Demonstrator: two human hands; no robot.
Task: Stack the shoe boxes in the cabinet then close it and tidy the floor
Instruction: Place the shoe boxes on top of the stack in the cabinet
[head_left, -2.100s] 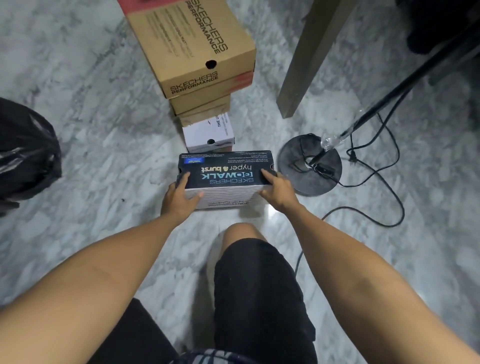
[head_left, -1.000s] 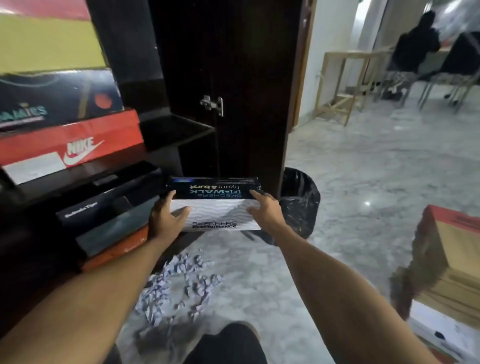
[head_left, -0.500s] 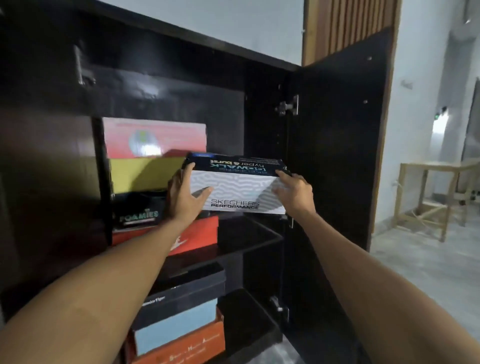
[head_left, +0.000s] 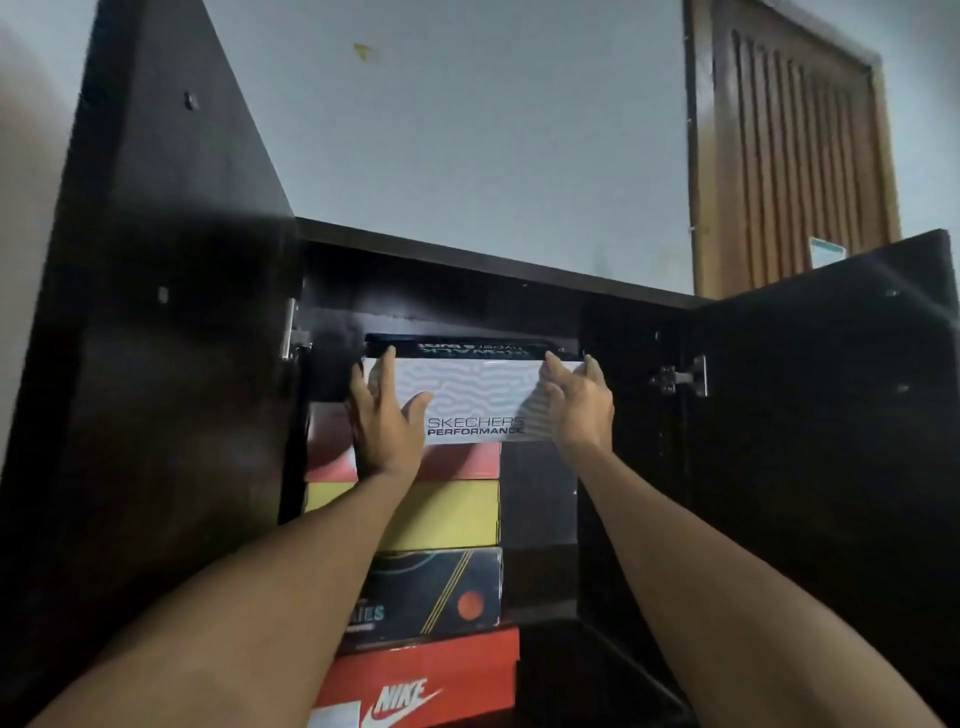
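A white Skechers shoe box (head_left: 475, 397) with a dark lid sits at the top of a stack inside the dark cabinet (head_left: 457, 260). My left hand (head_left: 382, 415) presses on its left end and my right hand (head_left: 579, 402) holds its right end. Under it are a red box (head_left: 460, 460), a yellow box (head_left: 447, 512), a black box (head_left: 441, 592) and a red Nike box (head_left: 441, 670). The box's top almost reaches the cabinet's upper panel.
The cabinet's left door (head_left: 156, 322) and right door (head_left: 821, 415) both stand open beside my arms. Dark free room shows to the right of the stack (head_left: 540, 519). A wooden slatted door (head_left: 789, 150) is behind, up right.
I lifted the Skechers box from the floor, carried it to the cabinet and raised it from mid-height onto the top of the stack. My view tilted upward.
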